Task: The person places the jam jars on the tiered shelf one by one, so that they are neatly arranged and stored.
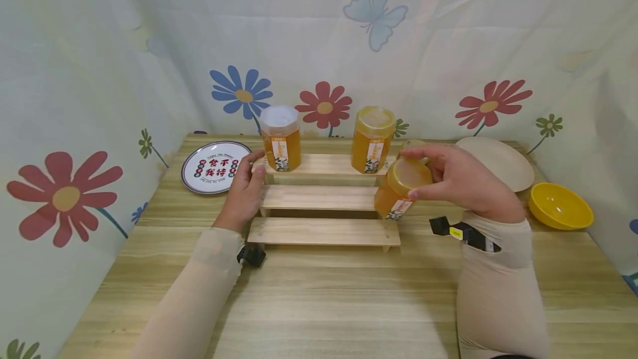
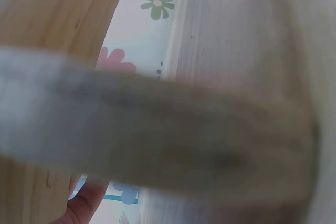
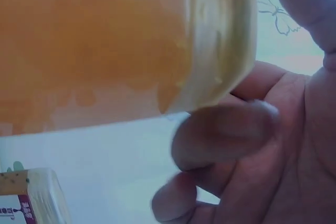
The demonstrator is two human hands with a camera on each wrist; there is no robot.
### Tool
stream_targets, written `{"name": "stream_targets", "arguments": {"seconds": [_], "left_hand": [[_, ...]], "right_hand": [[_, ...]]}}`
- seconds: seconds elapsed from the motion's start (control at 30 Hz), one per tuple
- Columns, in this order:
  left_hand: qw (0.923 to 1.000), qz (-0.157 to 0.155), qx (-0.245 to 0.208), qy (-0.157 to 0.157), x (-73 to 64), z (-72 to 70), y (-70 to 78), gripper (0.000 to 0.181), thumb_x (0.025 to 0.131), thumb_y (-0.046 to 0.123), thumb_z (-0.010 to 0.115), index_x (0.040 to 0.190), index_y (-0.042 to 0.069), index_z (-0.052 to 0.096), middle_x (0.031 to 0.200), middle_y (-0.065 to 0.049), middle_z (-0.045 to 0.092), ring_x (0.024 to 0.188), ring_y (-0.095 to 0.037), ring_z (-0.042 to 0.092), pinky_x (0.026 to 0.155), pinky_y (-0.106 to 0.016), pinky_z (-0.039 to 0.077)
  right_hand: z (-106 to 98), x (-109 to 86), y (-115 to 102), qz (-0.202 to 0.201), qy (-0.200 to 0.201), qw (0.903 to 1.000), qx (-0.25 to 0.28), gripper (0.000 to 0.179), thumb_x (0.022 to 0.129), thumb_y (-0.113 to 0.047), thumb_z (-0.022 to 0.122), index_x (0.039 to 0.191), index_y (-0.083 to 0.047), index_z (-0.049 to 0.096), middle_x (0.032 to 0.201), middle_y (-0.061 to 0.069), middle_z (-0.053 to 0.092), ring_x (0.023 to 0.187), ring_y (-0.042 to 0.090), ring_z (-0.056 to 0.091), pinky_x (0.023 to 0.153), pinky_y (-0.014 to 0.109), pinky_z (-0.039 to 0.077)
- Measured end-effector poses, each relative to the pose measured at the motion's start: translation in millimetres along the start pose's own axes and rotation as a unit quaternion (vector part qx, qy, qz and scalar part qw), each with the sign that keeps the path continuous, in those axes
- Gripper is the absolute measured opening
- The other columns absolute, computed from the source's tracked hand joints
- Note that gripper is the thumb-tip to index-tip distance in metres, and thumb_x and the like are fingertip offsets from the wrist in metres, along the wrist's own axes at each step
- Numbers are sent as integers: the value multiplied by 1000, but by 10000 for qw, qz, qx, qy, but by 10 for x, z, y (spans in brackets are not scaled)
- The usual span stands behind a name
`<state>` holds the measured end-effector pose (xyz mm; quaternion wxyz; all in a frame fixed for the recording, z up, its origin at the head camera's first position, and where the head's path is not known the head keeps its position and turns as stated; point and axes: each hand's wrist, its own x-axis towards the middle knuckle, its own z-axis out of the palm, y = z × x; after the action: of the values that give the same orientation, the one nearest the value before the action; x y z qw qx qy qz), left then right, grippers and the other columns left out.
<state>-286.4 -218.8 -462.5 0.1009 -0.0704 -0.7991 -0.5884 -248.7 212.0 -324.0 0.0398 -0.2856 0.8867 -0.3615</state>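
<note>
My right hand (image 1: 443, 176) pinches a honey jar (image 1: 396, 204) by its yellowish lid, between thumb and fingers. That jar leans over the right end of the wooden step rack (image 1: 319, 198), and in the right wrist view its amber side fills the upper left. At the rack's left end my left hand (image 1: 244, 193) grips the top board, fingers partly hidden behind the wood. Close to those fingertips, a honey jar with a whitish lid (image 1: 282, 145) stands upright on the top step. Another honey jar with a yellow lid (image 1: 371, 145) stands toward that step's right end.
A white plate with printed characters (image 1: 211, 168) lies left of the rack. To the right are a beige plate (image 1: 498, 162), partly behind the right hand, and a yellow bowl (image 1: 560, 206). A flower-printed curtain (image 1: 319, 32) surrounds the wooden table (image 1: 339, 298).
</note>
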Motion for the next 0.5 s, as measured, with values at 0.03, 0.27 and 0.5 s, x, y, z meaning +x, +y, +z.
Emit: {"name": "stream_targets", "arguments": {"seconds": [0.03,0.27,0.5], "left_hand": [[10000,21,1,0,1,0,0,49,116,31,38,161,12,34,171,-8,30,158,-25,27,130,-51,23],[10000,5,82,20,-14,3,16,49,116,32,37,161,13,35,171,-8,30,160,-25,24,130,-52,21],[10000,49,47,16,1,6,3,48,116,32,37,160,13,35,171,-8,29,160,-24,22,131,-51,20]], "right_hand": [[-4,-1,0,36,-44,10000,56,73,85,-14,90,150,-5,56,141,13,63,101,26,63,79,22,57],[-20,6,18,433,101,9989,161,68,87,-18,88,147,-7,58,135,15,66,88,25,64,71,25,58],[-13,9,36,501,221,9984,157,66,86,-18,89,144,-7,61,123,13,70,81,24,59,65,25,53]]}}
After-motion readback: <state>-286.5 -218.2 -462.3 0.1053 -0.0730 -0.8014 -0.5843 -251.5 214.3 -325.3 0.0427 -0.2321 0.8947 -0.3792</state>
